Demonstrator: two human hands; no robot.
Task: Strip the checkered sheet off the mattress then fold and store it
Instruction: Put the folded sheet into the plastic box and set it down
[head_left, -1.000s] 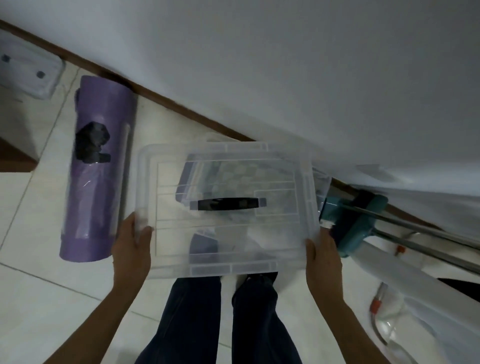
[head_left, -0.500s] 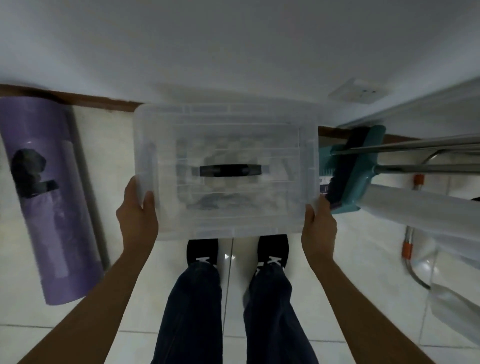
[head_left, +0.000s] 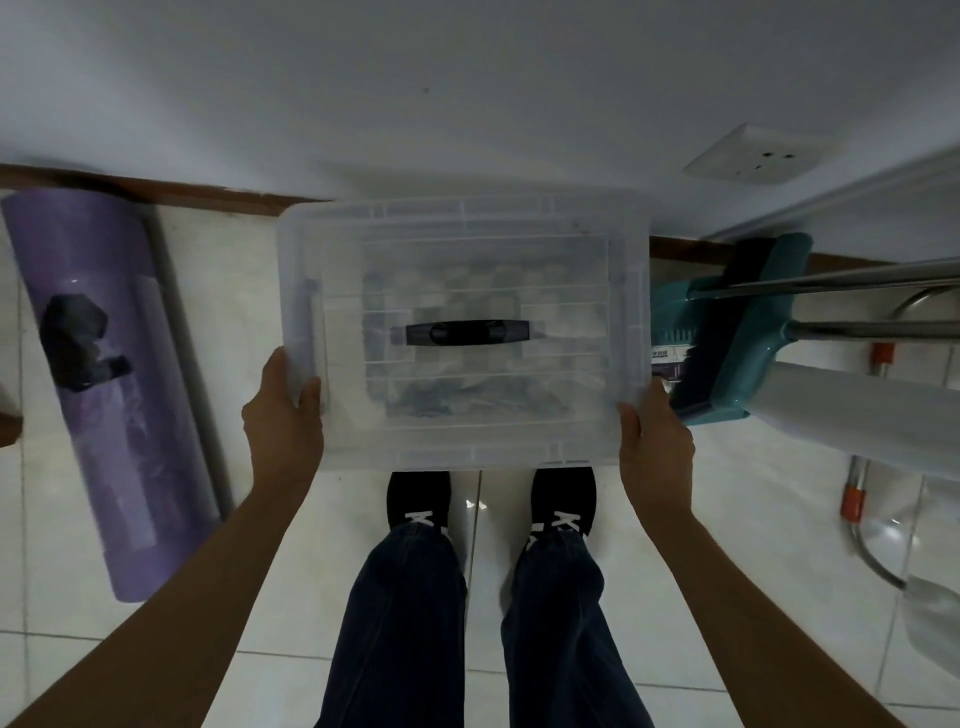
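Far left, a rolled purple mat (head_left: 111, 384) lies on the tile floor (head_left: 62, 545) w/ a black patch (head_left: 75, 343) on its upper side; its far end sits at the brown baseboard (head_left: 156, 192). Just right of it the left hand (head_left: 283, 421) grips the near-left corner of a clear plastic box (head_left: 304, 291): thumb hooked over the rim on top, other fingers wrapped down the side & mostly out of sight. The box has its lid (head_left: 571, 415) on, black handle (head_left: 466, 332) across the middle, far edge close to the wall (head_left: 467, 104). The checkered sheet (head_left: 467, 278) is inside, folded, showing as blurry squares thru the lid. The box's near edge covers the toes of two black socks (head_left: 418, 501) w/ white lettering, so it's up over the feet; can't tell if anything besides the hands supports it. Dark jeans (head_left: 405, 623) below. The right hand (head_left: 657, 441) holds the near-right corner the same way: thumb on top of the rim, rest of the fingers curled round the side, tips hidden. Right of the box & just beside it, a teal broom head (head_left: 753, 338) w/ dark bristles, metal tubes (head_left: 857, 278) running off to the right edge. Far right on the wall, a white socket (head_left: 761, 153).
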